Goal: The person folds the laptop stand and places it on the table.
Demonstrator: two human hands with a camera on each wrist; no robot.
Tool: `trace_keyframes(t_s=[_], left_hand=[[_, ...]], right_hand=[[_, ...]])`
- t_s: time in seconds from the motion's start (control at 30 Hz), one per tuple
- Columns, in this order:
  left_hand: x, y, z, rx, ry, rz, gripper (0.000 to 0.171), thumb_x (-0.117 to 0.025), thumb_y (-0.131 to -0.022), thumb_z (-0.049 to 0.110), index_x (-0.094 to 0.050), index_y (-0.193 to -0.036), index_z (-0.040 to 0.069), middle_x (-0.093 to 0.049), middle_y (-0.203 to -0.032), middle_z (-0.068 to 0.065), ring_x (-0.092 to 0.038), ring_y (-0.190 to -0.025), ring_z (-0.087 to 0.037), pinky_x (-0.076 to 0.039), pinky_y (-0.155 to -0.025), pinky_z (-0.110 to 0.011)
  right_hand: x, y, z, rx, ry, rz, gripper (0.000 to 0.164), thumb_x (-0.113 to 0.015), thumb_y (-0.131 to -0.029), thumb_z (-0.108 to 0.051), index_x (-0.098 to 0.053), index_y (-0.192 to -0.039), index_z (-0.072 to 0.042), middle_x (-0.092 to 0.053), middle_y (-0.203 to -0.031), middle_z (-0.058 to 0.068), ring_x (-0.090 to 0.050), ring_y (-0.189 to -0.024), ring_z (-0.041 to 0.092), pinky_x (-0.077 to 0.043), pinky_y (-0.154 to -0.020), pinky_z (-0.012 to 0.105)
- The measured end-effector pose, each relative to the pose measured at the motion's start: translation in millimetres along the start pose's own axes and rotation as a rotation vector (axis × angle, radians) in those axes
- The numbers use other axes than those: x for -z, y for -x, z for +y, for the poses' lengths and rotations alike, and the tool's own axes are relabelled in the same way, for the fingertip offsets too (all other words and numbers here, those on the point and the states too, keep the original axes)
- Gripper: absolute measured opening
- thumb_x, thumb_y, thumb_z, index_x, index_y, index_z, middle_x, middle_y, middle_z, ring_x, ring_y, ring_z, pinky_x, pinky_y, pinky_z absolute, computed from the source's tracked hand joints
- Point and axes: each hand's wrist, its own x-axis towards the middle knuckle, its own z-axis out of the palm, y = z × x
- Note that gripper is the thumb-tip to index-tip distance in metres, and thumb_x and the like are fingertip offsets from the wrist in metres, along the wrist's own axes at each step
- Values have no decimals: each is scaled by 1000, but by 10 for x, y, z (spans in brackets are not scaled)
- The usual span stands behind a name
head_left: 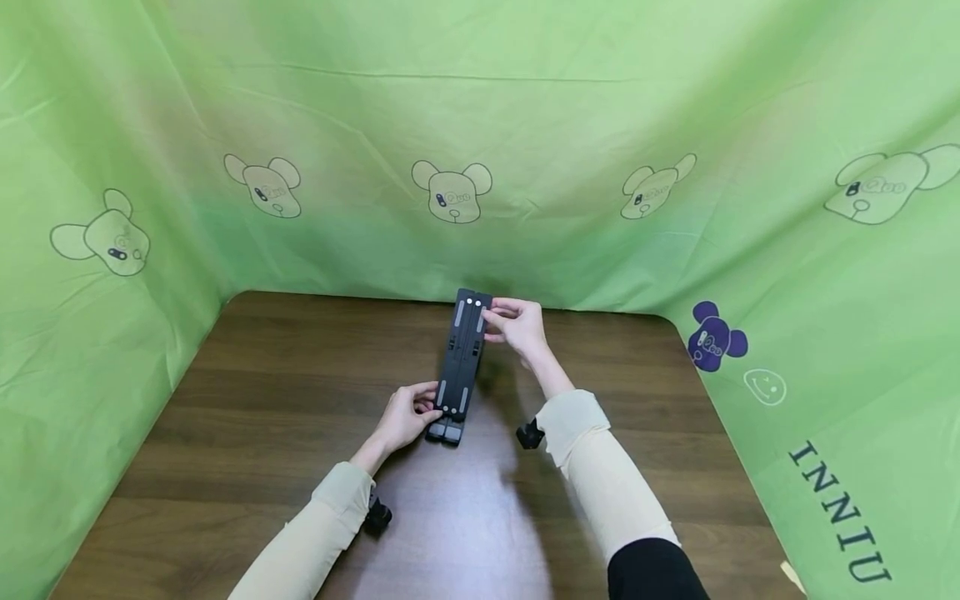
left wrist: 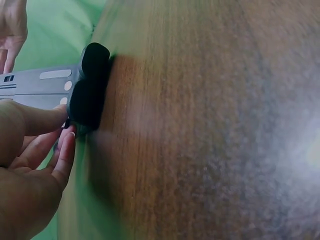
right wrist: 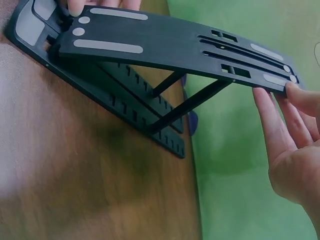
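Observation:
A black folding laptop stand with grey pads slants over the wooden table. Seen from the right wrist, its long top plate is raised off the notched base, and slim struts prop it up. My left hand pinches the near end by its left edge, thumb on the top face and fingers beneath. At the raised far end, my right hand grips the right edge between thumb and fingers. The lipped near end shows dark in the left wrist view.
The brown wooden table reaches back to a green cloth printed with mouse-like heads, which also hangs along both sides. Black wrist cameras hang below the left cuff and the right cuff.

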Motion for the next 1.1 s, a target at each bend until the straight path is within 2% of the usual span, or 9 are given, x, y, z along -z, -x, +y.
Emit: trace_keyframes(t_s=[0.07, 0.2, 0.27, 0.33, 0.47, 0.6, 0.7, 0.87, 1.1], left_hand=[[-9, -5, -1, 6, 7, 7, 46, -79, -91, -14, -67, -136, -16, -81, -111, -28, -73, -86, -22, -62, -78, -23], [-19, -25, 5, 20, 24, 21, 45, -79, -90, -15, -68, -134, -17, -80, -110, -30, -74, -87, -24, -64, -80, -27], [-23, -32, 9, 24, 32, 26, 44, -78, -90, -16, -68, -133, -18, -80, -109, -30, -75, -88, -27, -65, -80, -29], [-27, -36, 10, 24, 37, 29, 43, -78, -90, -16, -68, -132, -19, -80, -110, -31, -76, -89, -30, -66, -82, -32], [-29, -46, 8, 26, 43, 27, 40, -78, -91, -16, -69, -130, -19, -80, -110, -32, -76, -89, -30, -66, -81, -31], [-24, -57, 10, 28, 41, 23, 39, -76, -91, -16, -69, -130, -19, -80, -111, -32, -75, -88, -27, -63, -79, -24], [-25, -59, 9, 31, 38, 27, 39, -75, -91, -17, -70, -130, -18, -80, -111, -32, -75, -88, -27, -61, -78, -20], [-23, -70, 18, 37, 36, 37, 39, -75, -92, -16, -71, -131, -16, -80, -111, -31, -77, -90, -30, -62, -80, -22], [-19, -94, 10, 37, 43, 39, 37, -74, -93, -16, -71, -129, -17, -79, -112, -31, -77, -92, -31, -65, -83, -28]], right_hand=[[8, 5, -14, 20, 26, -10, 42, -75, -98, 10, -65, -138, 17, -79, -92, 6, -75, -67, 6, -70, -81, 43], [10, 14, -49, 41, 76, -6, 40, -74, -98, 10, -66, -136, 18, -79, -110, 30, -74, -65, 5, -70, -71, 32], [13, 22, -58, 41, 88, 2, 40, -73, -99, 10, -66, -137, 18, -75, -119, 39, -73, -64, 4, -70, -73, 34], [24, 29, -59, 38, 94, 8, 38, -73, -99, 9, -67, -136, 18, -73, -122, 41, -73, -64, 4, -70, -78, 40], [61, 29, -43, 34, 88, 6, 32, -73, -100, 8, -69, -130, 18, -80, -106, 30, -75, -64, 5, -68, -83, 46], [92, 41, -26, 24, 55, 5, 30, -73, -99, 8, -69, -127, 20, -80, -87, 7, -75, -63, 6, -70, -77, 39], [103, 61, -14, 21, 19, 14, 33, -72, -100, 10, -67, -130, 21, -76, -80, -2, -75, -61, 7, -70, -70, 32], [115, 83, 8, 35, -23, 40, 35, -70, -100, 11, -65, -132, 23, -72, -75, -6, -74, -60, 6, -67, -64, 25], [127, 118, 25, 50, -28, 57, 32, -69, -100, 11, -64, -128, 26, -71, -75, -4, -72, -60, 5, -66, -61, 22]])
